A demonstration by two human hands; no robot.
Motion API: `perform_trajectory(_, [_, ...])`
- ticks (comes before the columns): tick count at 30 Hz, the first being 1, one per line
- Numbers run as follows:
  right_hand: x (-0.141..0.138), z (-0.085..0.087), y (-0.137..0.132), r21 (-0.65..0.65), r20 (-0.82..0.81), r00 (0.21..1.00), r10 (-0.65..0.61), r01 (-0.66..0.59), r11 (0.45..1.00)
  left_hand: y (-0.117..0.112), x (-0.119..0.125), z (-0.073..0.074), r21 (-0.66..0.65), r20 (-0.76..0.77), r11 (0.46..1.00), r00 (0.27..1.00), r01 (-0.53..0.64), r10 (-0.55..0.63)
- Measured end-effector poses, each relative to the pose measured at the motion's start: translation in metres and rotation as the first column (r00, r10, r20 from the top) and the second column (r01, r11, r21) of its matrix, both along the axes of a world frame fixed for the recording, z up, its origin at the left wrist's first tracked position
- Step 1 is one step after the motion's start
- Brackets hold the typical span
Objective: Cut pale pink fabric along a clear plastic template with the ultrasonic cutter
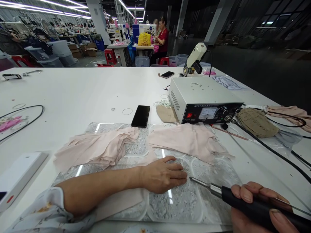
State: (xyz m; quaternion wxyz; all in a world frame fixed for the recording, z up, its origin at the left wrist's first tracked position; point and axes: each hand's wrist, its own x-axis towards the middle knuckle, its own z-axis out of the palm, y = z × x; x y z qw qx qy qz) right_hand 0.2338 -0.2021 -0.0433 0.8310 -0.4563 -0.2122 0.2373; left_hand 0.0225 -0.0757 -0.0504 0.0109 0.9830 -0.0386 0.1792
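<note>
My left hand (pixel 161 176) lies palm down with its fingers stretched out, on a pale pink fabric strip (pixel 123 202) and the clear marbled mat (pixel 176 207). The strip runs under my wrist and forearm. In my right hand (pixel 257 200), at the lower right, is a black-handled ultrasonic welding pen (pixel 233 195), my fingers wrapped round its grip. Its pointed metal tip is just right of my left fingertips, close above the mat. Beyond my hands lie a left pile of pink fabric pieces (pixel 99 147) and a right pile of pink fabric pieces (pixel 184 140).
A grey control box (pixel 206 94) with a dial stands at the back right, its black cable (pixel 269 149) curving rightward. Phones (pixel 141 116), a white device (pixel 21 178), brown templates (pixel 257 123) and a cream hand tool (pixel 195 58) lie about. People work at sewing machines beyond.
</note>
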Motion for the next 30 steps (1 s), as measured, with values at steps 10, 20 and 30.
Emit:
perform_trajectory(10, [0.000, 0.000, -0.008, -0.002, 0.001, 0.997, 0.081, -0.081, 0.997, -0.001, 0.001, 0.002, -0.018, -0.009, 1.000, 1.000, -0.014, 0.014])
perform_trajectory(20, [-0.008, 0.012, -0.001, -0.071, 0.116, 0.993, 0.004, 0.004, 0.997, -0.002, 0.002, 0.000, 0.003, 0.026, 1.000, 1.000, -0.016, 0.016])
perform_trajectory(30, [-0.013, 0.024, 0.002, -0.043, 0.255, 0.964, 0.074, -0.065, 0.997, -0.001, 0.000, -0.002, -0.015, 0.004, 1.000, 1.000, -0.015, 0.015])
